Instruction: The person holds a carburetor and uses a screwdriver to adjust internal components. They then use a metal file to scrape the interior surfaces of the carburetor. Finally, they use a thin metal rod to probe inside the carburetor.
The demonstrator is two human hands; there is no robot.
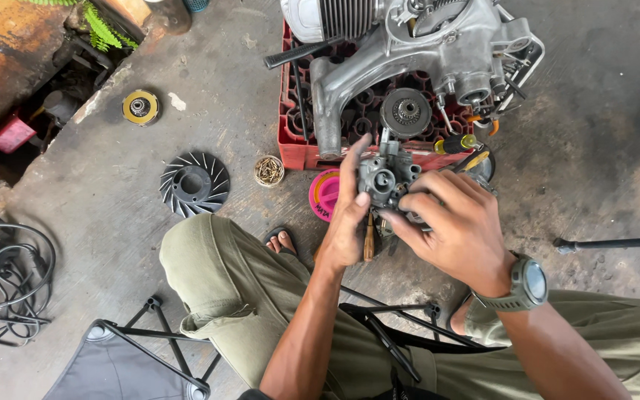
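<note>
— What is the thing being held?

— A small grey metal carburetor [384, 178], a cast body with a round bore facing the camera and small fittings on its top.

— How does it sit?

— Up off the concrete, in front of the red crate, roughly upright with the bore turned toward the viewer. Its lower right part is covered, so that side cannot be read.

— Any dirt or wear?

— The casting looks dull and a bit grimy, possibly oily, though the view is too small to be sure.
</note>
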